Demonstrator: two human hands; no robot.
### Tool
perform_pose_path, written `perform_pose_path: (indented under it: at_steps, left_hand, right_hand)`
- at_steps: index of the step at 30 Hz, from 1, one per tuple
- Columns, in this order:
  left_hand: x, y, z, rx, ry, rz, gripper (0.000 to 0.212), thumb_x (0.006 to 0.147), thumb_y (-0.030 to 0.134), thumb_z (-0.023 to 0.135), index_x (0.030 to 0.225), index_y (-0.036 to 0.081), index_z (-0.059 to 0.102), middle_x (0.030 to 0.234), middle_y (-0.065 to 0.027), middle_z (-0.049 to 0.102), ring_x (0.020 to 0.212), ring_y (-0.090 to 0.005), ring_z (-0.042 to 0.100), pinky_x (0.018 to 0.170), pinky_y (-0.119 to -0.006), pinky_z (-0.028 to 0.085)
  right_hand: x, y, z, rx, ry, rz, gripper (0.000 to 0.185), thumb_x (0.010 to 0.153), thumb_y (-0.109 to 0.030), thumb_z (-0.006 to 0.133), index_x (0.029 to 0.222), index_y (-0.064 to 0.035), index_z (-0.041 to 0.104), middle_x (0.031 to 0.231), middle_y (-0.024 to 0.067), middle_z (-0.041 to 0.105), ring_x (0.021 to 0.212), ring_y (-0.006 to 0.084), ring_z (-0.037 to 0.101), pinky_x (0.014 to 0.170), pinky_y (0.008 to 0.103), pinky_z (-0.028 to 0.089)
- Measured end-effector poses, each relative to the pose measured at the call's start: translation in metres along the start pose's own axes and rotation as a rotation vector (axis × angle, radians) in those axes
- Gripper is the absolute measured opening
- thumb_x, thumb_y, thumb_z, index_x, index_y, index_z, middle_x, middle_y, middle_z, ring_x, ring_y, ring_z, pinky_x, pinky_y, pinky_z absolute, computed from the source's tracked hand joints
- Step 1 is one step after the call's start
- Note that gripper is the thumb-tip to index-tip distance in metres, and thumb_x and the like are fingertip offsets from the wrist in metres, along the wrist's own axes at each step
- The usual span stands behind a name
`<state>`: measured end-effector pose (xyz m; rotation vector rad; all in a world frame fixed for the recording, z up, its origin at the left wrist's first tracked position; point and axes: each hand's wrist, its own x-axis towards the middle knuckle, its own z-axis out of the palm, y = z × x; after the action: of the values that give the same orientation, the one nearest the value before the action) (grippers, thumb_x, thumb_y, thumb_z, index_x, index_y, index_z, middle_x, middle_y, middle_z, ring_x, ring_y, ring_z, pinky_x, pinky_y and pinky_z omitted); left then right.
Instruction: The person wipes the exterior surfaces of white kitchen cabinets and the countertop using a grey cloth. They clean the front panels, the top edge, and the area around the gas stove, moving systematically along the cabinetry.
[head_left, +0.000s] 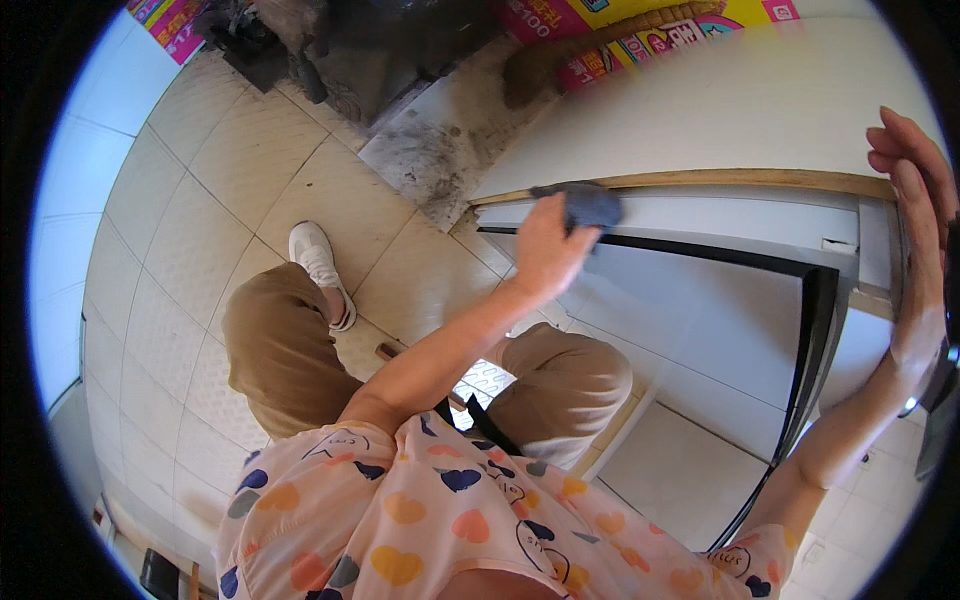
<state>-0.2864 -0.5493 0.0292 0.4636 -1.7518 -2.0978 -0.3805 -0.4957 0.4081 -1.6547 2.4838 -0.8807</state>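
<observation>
A bunched grey cloth (591, 205) is in my left hand (551, 251), which reaches across to the right. The cloth lies against the wooden edge strip (675, 179) of a broad white panel (712, 105). Just below that strip is a white cabinet or appliance (675, 307) with a black-framed front (720, 256). At the far right my right hand (919, 195) is raised with its fingers extended and nothing visible in it. It is beside the right end of the panel; whether the palm presses on it I cannot tell.
A soot-stained board (442, 142) lies on the tiled floor (300, 195). Dark, dirty items (390, 52) are beyond it, along with a brush with a wrapped handle (600, 49) over printed yellow-and-pink sheets (750, 15). My white shoe (315, 259) rests on the tiles.
</observation>
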Motion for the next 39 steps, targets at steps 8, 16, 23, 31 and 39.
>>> perform_pose_path:
  at_steps: [8,16,23,31,39]
  left_hand:
    - [0.007,-0.018,-0.022,0.115,-0.233,-0.202,0.036,0.081,0.031,0.068,0.106,0.005,0.068,0.102,-0.0216,0.067,0.102,-0.0408,0.063,0.09,-0.049,0.05]
    - [0.008,0.038,-0.008,0.028,-0.105,0.109,0.036,0.083,0.034,0.064,0.099,0.002,0.07,0.093,-0.0224,0.068,0.09,-0.0405,0.065,0.083,-0.048,0.052]
    - [0.017,-0.005,-0.036,0.185,-0.226,-0.157,0.033,0.082,0.032,0.062,0.093,0.003,0.073,0.091,-0.0222,0.07,0.09,-0.0412,0.066,0.081,-0.05,0.052]
    - [0.012,0.096,-0.013,-0.058,-0.166,0.231,0.028,0.08,0.025,0.066,0.1,0.005,0.071,0.099,-0.0207,0.07,0.094,-0.0406,0.064,0.083,-0.048,0.051]
    - [0.016,0.204,0.037,-0.368,-0.121,0.638,0.034,0.076,0.011,0.073,0.109,0.006,0.071,0.116,-0.0138,0.07,0.102,-0.0361,0.064,0.093,-0.042,0.051]
  right_hand:
    - [-0.003,-0.023,-0.004,-0.278,-0.011,0.14,0.03,0.103,-0.016,0.058,0.13,-0.0026,0.065,0.122,0.0121,0.069,0.106,0.018,0.066,0.097,0.0328,0.052]
    - [0.0,-0.023,0.013,-0.027,0.077,0.127,0.028,0.099,-0.004,0.064,0.125,0.0081,0.065,0.109,0.0168,0.072,0.094,0.0175,0.069,0.086,0.0259,0.055]
    - [-0.002,-0.026,0.003,-0.128,-0.012,0.212,0.03,0.102,-0.011,0.061,0.129,0.0004,0.065,0.116,0.0134,0.07,0.105,0.0177,0.066,0.096,0.0297,0.051]
    - [0.002,-0.037,0.017,-0.338,0.016,0.282,0.03,0.102,-0.016,0.06,0.128,-0.0027,0.067,0.114,0.0079,0.07,0.109,0.0135,0.062,0.101,0.0269,0.045]
    - [0.002,-0.037,0.012,-0.184,0.077,0.247,0.028,0.101,-0.013,0.062,0.125,-0.0002,0.068,0.114,0.0066,0.07,0.11,0.0122,0.063,0.101,0.026,0.045]
